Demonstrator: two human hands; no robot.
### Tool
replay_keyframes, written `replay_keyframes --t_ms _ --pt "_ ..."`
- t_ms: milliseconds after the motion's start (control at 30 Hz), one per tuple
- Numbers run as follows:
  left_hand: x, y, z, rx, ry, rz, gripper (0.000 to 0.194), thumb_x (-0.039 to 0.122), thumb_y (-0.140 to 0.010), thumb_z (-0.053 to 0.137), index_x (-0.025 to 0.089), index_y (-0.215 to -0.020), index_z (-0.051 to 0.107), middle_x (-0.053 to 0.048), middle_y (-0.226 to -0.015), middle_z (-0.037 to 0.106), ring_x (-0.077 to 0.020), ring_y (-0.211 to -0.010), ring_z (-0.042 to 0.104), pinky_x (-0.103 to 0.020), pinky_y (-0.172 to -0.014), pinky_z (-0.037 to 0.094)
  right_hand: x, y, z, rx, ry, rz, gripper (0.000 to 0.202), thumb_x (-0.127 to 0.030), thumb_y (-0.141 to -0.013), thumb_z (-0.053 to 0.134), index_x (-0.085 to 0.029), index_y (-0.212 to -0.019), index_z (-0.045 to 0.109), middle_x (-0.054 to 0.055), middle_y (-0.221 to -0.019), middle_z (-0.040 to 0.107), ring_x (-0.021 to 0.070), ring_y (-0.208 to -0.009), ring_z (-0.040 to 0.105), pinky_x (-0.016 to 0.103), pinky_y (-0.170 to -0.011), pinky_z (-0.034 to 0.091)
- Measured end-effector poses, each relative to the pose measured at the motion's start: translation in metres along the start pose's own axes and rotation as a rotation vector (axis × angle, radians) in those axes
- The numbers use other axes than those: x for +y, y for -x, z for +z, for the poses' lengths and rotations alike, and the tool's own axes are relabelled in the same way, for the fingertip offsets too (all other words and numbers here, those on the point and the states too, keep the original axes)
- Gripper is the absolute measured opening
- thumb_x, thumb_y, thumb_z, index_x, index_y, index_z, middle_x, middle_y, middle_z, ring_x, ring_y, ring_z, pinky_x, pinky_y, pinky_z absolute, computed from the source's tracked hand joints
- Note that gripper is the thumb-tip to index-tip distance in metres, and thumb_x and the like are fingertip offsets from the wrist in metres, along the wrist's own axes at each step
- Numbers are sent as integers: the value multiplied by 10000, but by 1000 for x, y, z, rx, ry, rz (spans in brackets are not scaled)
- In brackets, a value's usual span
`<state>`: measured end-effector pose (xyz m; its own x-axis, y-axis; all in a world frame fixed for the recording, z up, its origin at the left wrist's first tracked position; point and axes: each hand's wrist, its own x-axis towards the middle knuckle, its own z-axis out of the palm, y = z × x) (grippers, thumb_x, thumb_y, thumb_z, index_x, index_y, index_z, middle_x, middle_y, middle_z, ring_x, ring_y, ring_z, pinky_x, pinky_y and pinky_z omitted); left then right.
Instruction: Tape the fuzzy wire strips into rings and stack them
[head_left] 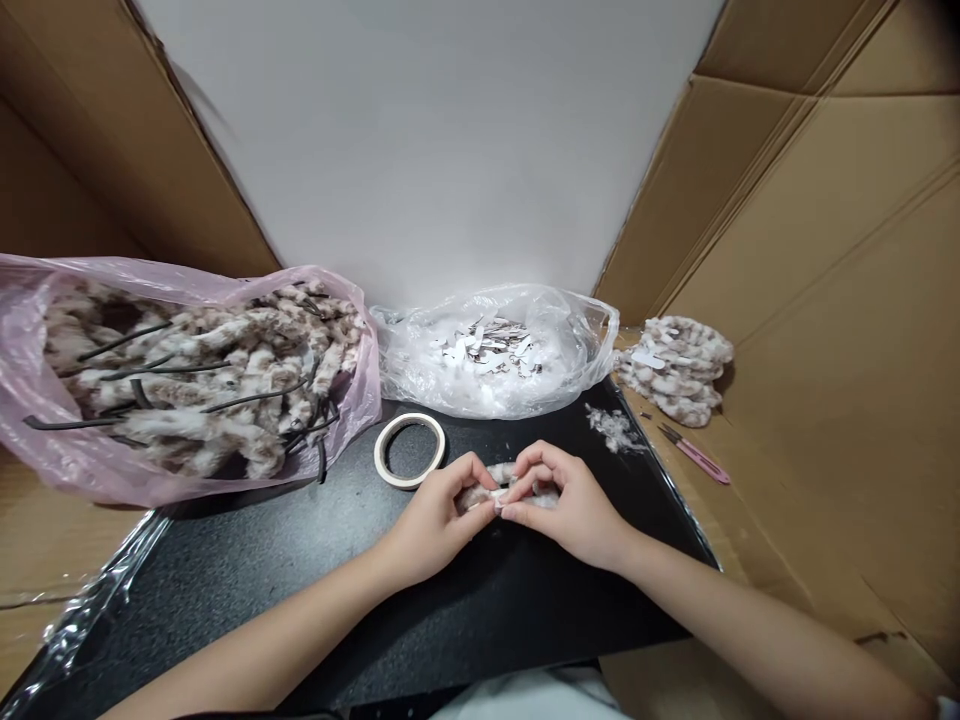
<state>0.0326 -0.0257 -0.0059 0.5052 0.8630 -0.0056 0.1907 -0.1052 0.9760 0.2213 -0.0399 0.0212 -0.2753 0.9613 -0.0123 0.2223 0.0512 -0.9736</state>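
Note:
Between my hands is a fluffy grey-and-white furry piece (501, 472), low over the black tabletop. My left hand (439, 515) pinches it from the left, thumb and fingers closed. From the right, my right hand (576, 508) grips it the same way, and the thumbs almost meet. A small white strip (498, 495) shows at the fingertips, perhaps tape or a tag; I cannot tell which. My fingers hide much of the furry piece. Just beyond my left hand lies a roll of white tape (382, 450).
A pink plastic bag (367, 385) at left holds furry strips with dark cords (187, 370). Behind, a clear bag (592, 365) contains white paper tags (495, 345). At right are stacked furry pieces (686, 370), pink-handled snips (701, 458) and loose fluff (615, 428). Cardboard walls (840, 250) flank the black table (285, 570).

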Motion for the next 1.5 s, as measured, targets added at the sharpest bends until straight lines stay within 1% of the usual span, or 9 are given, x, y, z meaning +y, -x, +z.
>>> replay_keyframes --t_ms 200,367,600,733,833,1067,1200,1367,1500 --pt "7 -2 -3 -37 84 -59 172 316 -829 588 166 -834 503 44 -665 498 -72 -562 432 -188 -520 323 7 6 4 80 35 -147 189 -210 -734 707 -213 -804 532 18 -783 692 169 -728 669 288 -704 494" --pt "7 -4 -1 -32 225 -115 207 324 -801 617 169 -808 480 60 -624 467 -60 -512 392 -179 -478 293 12 7 4 174 335 -385 84 -144 -737 673 -214 -759 633 16 -734 594 146 -677 579 279 -647 457" --pt "6 -7 -4 -66 394 -195 218 305 -756 661 167 -794 497 52 -628 512 -69 -545 435 -186 -524 336 7 2 -7 65 498 -528 185 -137 -691 690 -218 -846 631 13 -754 613 161 -741 535 337 -757 430" --pt "5 -9 -8 -65 368 -207 210 302 -755 662 168 -792 505 32 -673 566 -79 -575 456 -192 -536 350 -1 -4 -15 -122 286 -312 201 -227 -702 702 -204 -878 606 28 -832 652 177 -810 565 316 -739 442" --pt "9 -9 -8 -99 329 -181 189 295 -781 637 172 -818 498 8 -724 616 -97 -628 495 -207 -576 380 -7 -13 -17 -79 90 -117 146 -325 -832 578 -179 -836 580 29 -784 638 144 -697 567 268 -645 434" --pt "28 -17 -22 -28 99 -81 240 387 -810 604 159 -878 571 0 -754 583 -125 -680 522 -239 -619 402 -17 -27 -17 -279 445 -200 330 -398 -872 529 -171 -634 506 -26 -592 497 97 -547 418 242 -542 299" --pt "26 -32 -45 142 210 -18 377 506 -840 510 158 -944 615 -56 -922 645 -192 -912 567 -301 -799 423 -11 -36 -18 -310 -65 -9 452 -569 -863 462 -192 -620 410 -57 -525 396 87 -475 385 229 -485 288" --pt "9 -35 -50 -240 449 -178 392 501 -793 586 119 -867 630 -92 -842 664 -208 -852 603 -323 -804 428 7 -47 -13 -310 -622 120 455 -534 -820 564 -201 -596 349 -114 -443 251 57 -396 281 226 -527 344" --pt "-2 -31 -38 -209 534 -235 330 466 -809 588 136 -794 584 -28 -637 604 -160 -683 587 -274 -692 422 21 -49 -11 -441 -763 295 460 -553 -858 478 -204 -586 356 -100 -418 277 74 -393 306 273 -617 439"
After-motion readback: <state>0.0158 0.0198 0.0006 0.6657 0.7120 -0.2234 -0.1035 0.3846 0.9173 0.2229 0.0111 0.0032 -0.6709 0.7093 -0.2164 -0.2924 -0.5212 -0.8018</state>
